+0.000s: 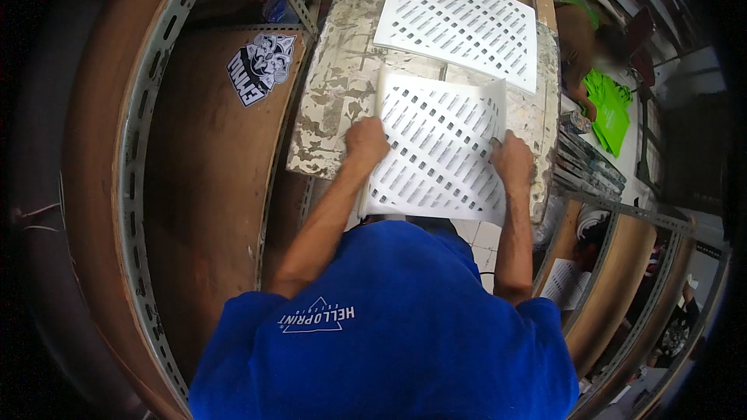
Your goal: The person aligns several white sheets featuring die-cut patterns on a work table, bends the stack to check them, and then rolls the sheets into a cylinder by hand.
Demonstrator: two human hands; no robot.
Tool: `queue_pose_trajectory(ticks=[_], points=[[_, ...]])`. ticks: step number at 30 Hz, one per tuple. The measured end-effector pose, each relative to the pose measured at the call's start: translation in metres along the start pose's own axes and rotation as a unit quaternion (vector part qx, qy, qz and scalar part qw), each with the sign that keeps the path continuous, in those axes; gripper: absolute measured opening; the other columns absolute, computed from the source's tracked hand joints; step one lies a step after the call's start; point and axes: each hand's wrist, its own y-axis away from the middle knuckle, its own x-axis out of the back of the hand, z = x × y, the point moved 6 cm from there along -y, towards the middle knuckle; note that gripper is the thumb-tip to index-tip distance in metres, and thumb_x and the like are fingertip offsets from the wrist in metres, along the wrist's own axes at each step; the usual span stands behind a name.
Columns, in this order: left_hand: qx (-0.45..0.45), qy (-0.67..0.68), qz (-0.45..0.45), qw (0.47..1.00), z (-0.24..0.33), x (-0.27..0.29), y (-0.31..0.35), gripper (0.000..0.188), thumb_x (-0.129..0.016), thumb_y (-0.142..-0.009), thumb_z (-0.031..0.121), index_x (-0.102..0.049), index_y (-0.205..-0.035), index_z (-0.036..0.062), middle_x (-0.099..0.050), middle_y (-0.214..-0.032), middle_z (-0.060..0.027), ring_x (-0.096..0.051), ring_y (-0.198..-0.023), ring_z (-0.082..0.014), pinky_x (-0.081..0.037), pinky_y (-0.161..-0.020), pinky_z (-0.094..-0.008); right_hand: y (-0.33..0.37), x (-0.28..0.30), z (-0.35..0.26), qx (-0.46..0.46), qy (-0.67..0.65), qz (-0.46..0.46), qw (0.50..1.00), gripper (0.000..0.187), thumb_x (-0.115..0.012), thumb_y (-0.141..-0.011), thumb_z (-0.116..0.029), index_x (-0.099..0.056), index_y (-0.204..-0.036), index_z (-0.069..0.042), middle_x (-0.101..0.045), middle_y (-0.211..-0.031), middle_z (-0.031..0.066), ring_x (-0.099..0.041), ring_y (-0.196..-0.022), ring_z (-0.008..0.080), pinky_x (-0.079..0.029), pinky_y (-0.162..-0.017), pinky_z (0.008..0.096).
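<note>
partly hidden — fingers of l hand (367, 140) & r hand (513, 162) — curled round sides of printed sheet (437, 154)

Near sheet (440, 148) over front edge of table (331, 101); far sheet (463, 23) behind, on table; shelf (210, 155) left; garment (608, 113) right.

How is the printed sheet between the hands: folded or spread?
Spread: the printed sheet shows its broad patterned face between left hand and right hand, its right edge curved.
</note>
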Motion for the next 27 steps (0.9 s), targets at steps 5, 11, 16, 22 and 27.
queue_pose_trajectory(ticks=[5, 11, 16, 22, 27], points=[[-0.039, 0.027, 0.024, 0.999, 0.006, -0.010, 0.006, 0.019, -0.063, -0.080, 0.010, -0.070, -0.091, -0.0042, -0.069, -0.091, -0.0253, -0.069, -0.086, -0.0389, -0.056, -0.075, -0.0458, -0.013, -0.018, 0.013, 0.021, -0.059, -0.010, 0.998, 0.022, -0.068, -0.083, -0.018, -0.067, -0.088, 0.003, -0.068, -0.080, 0.0246, -0.068, -0.076, 0.0390, -0.053, -0.071, 0.0456], [0.044, 0.521, -0.091, 0.847, -0.084, -0.007, -0.019, 0.030, -0.068, -0.083, 0.010, -0.067, -0.109, -0.0056, -0.073, -0.095, -0.0171, -0.071, -0.078, -0.0230, -0.055, -0.069, -0.0359, -0.018, -0.037, 0.109, -0.165, -0.505, -0.119, 0.839, 0.018, -0.065, -0.089, -0.007, -0.070, -0.101, 0.006, -0.073, -0.086, 0.0102, -0.065, -0.067, 0.0146, -0.051, -0.061, 0.0300], [0.052, 0.418, -0.004, 0.907, -0.093, -0.019, -0.041, 0.028, -0.065, -0.081, 0.009, -0.070, -0.106, -0.0043, -0.073, -0.095, -0.0177, -0.071, -0.081, -0.0239, -0.055, -0.072, -0.0362, -0.022, -0.059, 0.098, -0.130, -0.496, -0.092, 0.854, 0.022, -0.067, -0.086, -0.005, -0.069, -0.104, 0.007, -0.073, -0.086, 0.0121, -0.066, -0.069, 0.0167, -0.052, -0.063, 0.0300], [0.016, 0.384, -0.006, 0.923, -0.061, -0.003, -0.031, 0.027, -0.063, -0.085, 0.009, -0.068, -0.105, -0.0074, -0.073, -0.092, -0.0156, -0.070, -0.082, -0.0221, -0.054, -0.074, -0.0355, -0.011, -0.038, 0.060, -0.092, -0.356, -0.049, 0.928, 0.026, -0.066, -0.088, -0.009, -0.067, -0.108, 0.007, -0.073, -0.091, 0.0161, -0.067, -0.075, 0.0200, -0.052, -0.071, 0.0333], [-0.039, 0.574, -0.043, 0.817, -0.037, 0.055, 0.010, 0.021, -0.060, -0.093, 0.008, -0.069, -0.106, -0.0058, -0.072, -0.092, -0.0101, -0.067, -0.079, -0.0143, -0.053, -0.069, -0.0277, 0.009, 0.023, 0.056, -0.102, -0.574, -0.021, 0.812, 0.019, -0.059, -0.093, 0.000, -0.067, -0.109, 0.007, -0.071, -0.093, 0.0088, -0.063, -0.076, 0.0118, -0.050, -0.069, 0.0262]])
